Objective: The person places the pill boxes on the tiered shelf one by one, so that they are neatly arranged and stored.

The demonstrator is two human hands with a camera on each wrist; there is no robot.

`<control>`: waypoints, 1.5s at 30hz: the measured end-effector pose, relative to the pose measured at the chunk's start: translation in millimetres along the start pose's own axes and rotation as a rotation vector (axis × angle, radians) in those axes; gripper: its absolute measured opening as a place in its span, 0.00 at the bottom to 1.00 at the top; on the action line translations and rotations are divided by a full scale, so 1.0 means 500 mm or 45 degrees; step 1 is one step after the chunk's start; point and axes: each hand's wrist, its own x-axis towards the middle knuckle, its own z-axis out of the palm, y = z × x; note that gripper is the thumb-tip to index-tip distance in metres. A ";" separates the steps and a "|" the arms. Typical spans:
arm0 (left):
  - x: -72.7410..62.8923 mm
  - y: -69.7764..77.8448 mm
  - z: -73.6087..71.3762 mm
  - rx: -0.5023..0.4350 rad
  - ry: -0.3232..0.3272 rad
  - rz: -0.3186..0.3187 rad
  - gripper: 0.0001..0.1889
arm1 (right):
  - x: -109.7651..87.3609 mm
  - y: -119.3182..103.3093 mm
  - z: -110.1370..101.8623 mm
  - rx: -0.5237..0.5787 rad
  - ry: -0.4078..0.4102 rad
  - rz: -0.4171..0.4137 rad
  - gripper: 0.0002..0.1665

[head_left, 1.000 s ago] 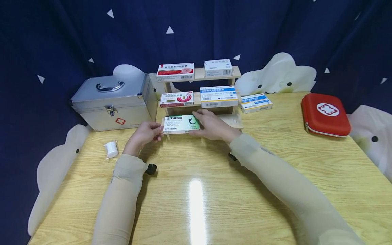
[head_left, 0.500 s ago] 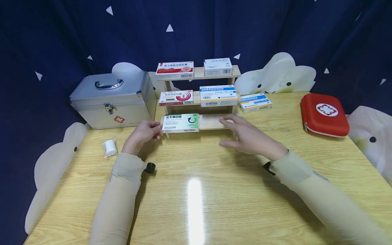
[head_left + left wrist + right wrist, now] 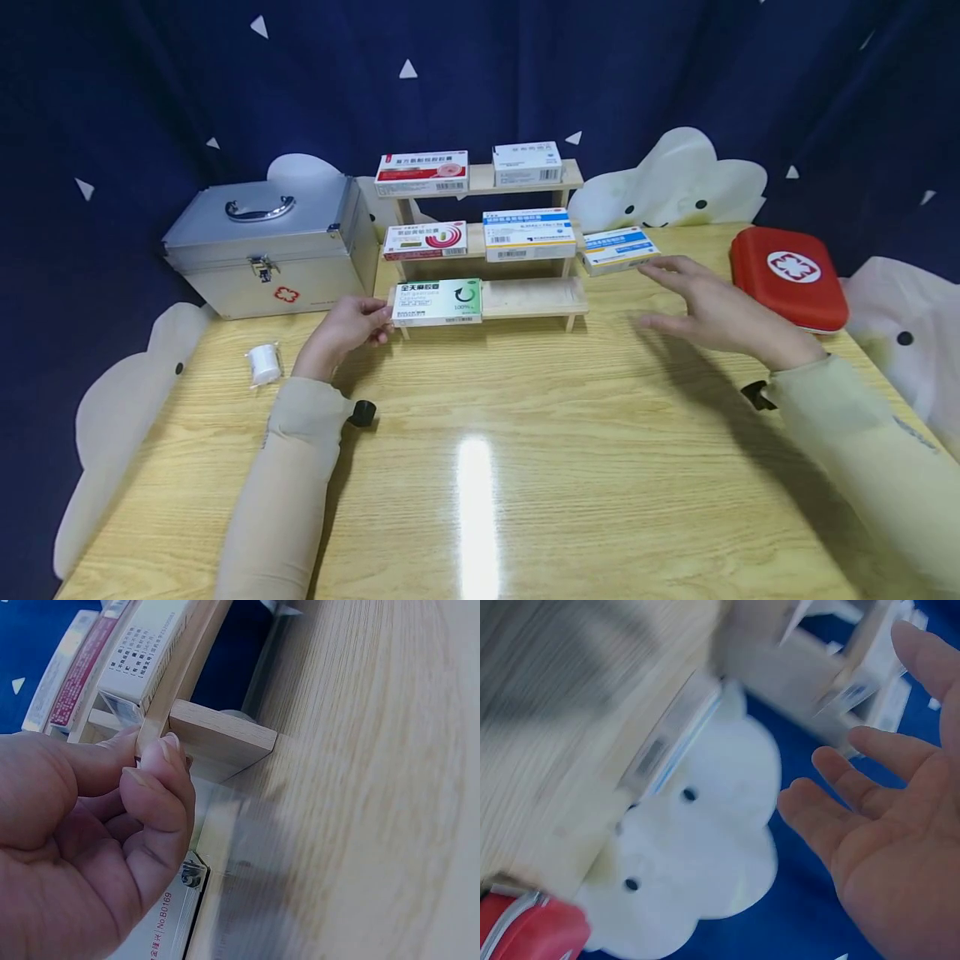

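My left hand (image 3: 342,332) pinches the left end of the lowest board of a three-tier wooden rack (image 3: 534,298). In the left wrist view its thumb and fingertips grip that board's edge, beside the rack leg (image 3: 221,735). On that board, at its left, lies a green-and-white capsule box (image 3: 437,302), just by the fingertips. My right hand (image 3: 720,315) hovers over the table at the right with fingers spread, holding nothing. Nearest to it is a blue-and-white medicine box (image 3: 618,252) on the table beside the rack; the right wrist view shows this box (image 3: 671,735) blurred.
Medicine boxes fill the upper tiers: a red-and-white one (image 3: 422,172) and a white one (image 3: 527,164) above, a pink-and-white one (image 3: 424,241) and a blue-and-white one (image 3: 529,235) below. A silver case (image 3: 270,250), wrapped white roll (image 3: 264,365) and red zip case (image 3: 789,279) stand around.
My right hand has let go of the green-and-white box and swung right, past the rack's end toward the loose blue-and-white box. My left hand keeps its place at the rack.
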 end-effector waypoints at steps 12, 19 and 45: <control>0.002 -0.001 -0.003 -0.010 -0.002 0.028 0.19 | 0.065 0.143 -0.041 -0.012 -0.179 0.213 0.51; 0.002 -0.005 0.002 -0.025 -0.008 0.016 0.19 | 0.113 0.199 -0.042 0.040 -0.259 0.300 0.58; -0.003 -0.008 -0.004 0.000 -0.005 0.032 0.19 | 0.271 0.289 0.041 0.125 -0.427 0.316 0.63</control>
